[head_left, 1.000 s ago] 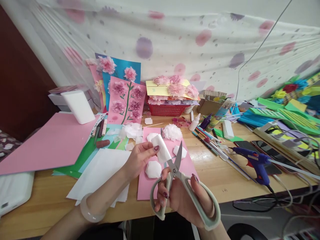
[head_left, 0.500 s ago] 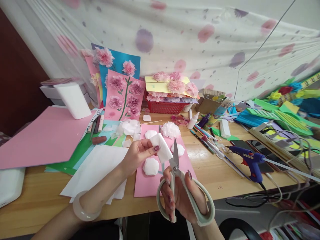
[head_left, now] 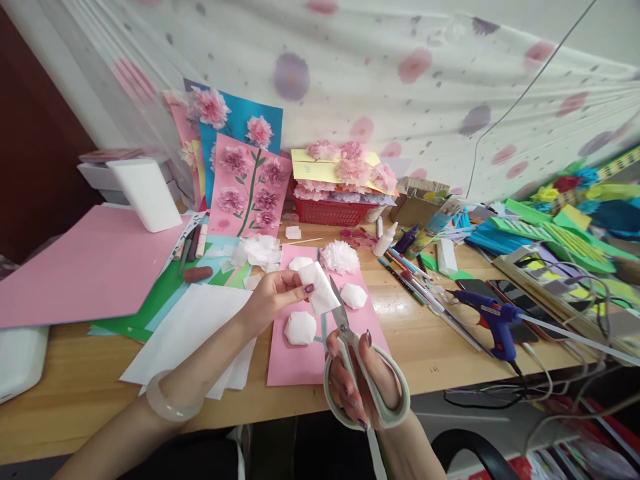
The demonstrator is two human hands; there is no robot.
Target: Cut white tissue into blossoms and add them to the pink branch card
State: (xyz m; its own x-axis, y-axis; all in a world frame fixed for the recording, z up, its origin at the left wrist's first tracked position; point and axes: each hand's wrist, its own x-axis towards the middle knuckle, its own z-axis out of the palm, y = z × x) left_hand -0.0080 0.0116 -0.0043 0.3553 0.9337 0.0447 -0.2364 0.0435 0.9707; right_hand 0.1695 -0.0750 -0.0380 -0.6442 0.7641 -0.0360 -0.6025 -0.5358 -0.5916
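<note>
Left hand (head_left: 273, 303): pinches folded white tissue (head_left: 320, 293), centre frame, above pink card (head_left: 300, 367).
Right hand (head_left: 357, 380): curled through scissors (head_left: 350, 347) loops; blades nearly together at the tissue's lower edge.
Risk: thumb near blades; soft tissue may twist, cutting crooked.

Daylit craft corner behind a sheer dotted curtain (head_left: 350, 73)

Hung across the whole upper frame, white with pink and purple spots, glowing with soft daylight; bordered at upper left by a dark reddish-brown wall (head_left: 35, 147); crossed at upper right by a thin grey cable (head_left: 525, 93); fronted along the bottom by a pale wooden table (head_left: 75, 393).
</note>
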